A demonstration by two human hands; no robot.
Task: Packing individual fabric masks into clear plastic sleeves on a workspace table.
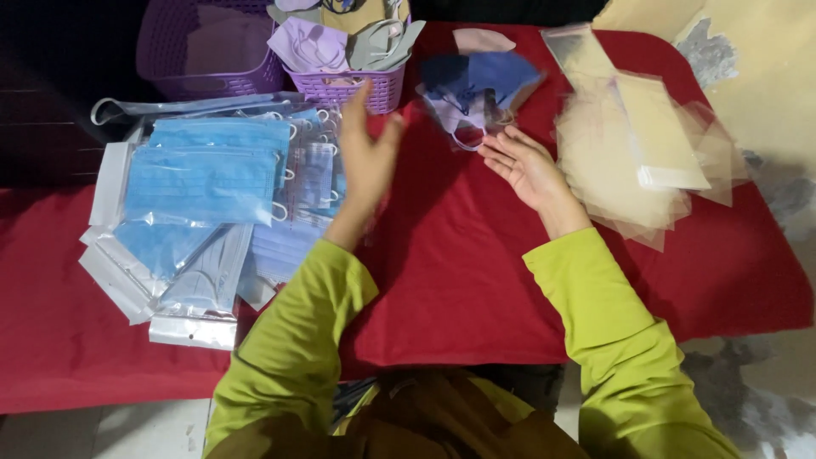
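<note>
Both hands hovered over the red cloth (442, 255) with nothing in them: the left hand (367, 157) stood edge-up, fingers loose and spread, just beside the stack of bagged blue face masks (204, 183), while the right hand (527, 166) lay palm up, fingers released, its tips almost touching the heap of cloth masks (476, 89) in blue and lilac. A small purple basket (353, 85) of masks stood beyond the left hand, and clear plastic sleeves (633, 144) lay fanned out right of the right hand
</note>
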